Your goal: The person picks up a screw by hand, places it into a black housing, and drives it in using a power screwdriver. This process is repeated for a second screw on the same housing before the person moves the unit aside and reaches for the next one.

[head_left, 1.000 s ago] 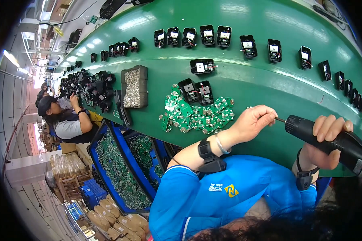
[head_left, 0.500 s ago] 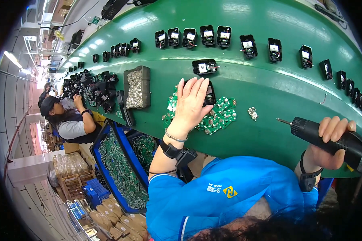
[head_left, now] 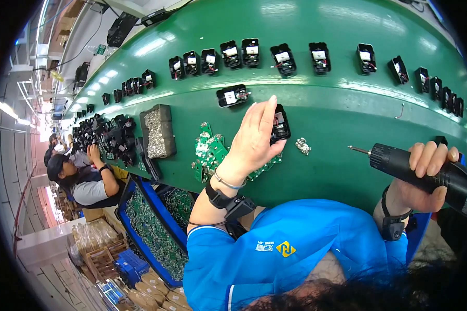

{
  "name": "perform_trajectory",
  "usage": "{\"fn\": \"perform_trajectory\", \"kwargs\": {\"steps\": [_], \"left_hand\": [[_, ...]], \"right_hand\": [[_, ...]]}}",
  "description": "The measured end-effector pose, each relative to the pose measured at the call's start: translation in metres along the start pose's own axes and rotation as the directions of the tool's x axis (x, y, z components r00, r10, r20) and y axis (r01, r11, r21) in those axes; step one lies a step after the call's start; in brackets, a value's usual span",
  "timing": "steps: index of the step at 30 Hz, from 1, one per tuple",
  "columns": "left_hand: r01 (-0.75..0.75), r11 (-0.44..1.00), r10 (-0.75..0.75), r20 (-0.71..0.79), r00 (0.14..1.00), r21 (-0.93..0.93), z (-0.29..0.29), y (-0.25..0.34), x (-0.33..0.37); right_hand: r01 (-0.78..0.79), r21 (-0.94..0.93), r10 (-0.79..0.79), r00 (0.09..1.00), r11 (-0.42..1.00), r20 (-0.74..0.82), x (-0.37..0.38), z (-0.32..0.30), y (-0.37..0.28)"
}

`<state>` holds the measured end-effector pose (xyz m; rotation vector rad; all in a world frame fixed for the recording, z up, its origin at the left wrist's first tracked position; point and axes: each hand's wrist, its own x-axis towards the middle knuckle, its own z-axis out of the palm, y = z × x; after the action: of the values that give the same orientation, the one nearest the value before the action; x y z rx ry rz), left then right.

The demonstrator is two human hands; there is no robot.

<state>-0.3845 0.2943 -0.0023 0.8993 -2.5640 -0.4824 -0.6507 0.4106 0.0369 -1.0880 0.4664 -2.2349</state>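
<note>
My left hand (head_left: 253, 139) reaches over the bench with its fingers extended. Its forefinger and thumb span the left side of a black plastic case (head_left: 282, 126), which has small parts and wires inside. The palm hides part of that case. Under and beside my left wrist lies a heap of green circuit boards (head_left: 208, 153). A small pile of silvery screws (head_left: 303, 146) sits just right of the case. My right hand (head_left: 431, 168) is wrapped round a black electric screwdriver (head_left: 399, 164), its bit pointing left above the bench.
Filled black cases (head_left: 283, 59) stand in a row along the far side, and one lies apart (head_left: 233, 96). Left are a grey box of small metal parts (head_left: 158, 132), a heap of black housings (head_left: 106, 135) and a blue crate of boards (head_left: 153, 228). A co-worker (head_left: 85, 181) sits beyond.
My left hand has shifted the black case to the right, off the circuit boards and closer to the screws. The view has turned slightly. My right hand keeps hold of the screwdriver.
</note>
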Motion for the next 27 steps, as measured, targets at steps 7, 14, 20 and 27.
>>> {"fn": "perform_trajectory", "kwargs": {"steps": [7,14,20,27], "left_hand": [[0.062,0.993,-0.059,0.033,0.998,-0.097,0.013,-0.011,0.006],[-0.043,0.999,0.044,0.038,0.998,-0.018,0.008,-0.017,0.015],[-0.056,0.998,0.055,0.079,0.995,0.007,0.008,-0.015,0.023],[0.006,0.991,0.005,0.085,0.996,-0.132,0.008,-0.011,0.033]], "right_hand": [[0.002,-0.023,-0.004,0.998,1.0,-0.059,-0.006,-0.022,-0.007],[-0.036,-0.012,0.034,0.992,0.999,-0.119,-0.005,-0.019,-0.001],[-0.044,-0.025,0.04,0.991,0.999,-0.127,-0.006,-0.016,-0.001],[-0.061,-0.027,0.057,0.992,0.998,-0.115,-0.006,-0.017,-0.002]]}}
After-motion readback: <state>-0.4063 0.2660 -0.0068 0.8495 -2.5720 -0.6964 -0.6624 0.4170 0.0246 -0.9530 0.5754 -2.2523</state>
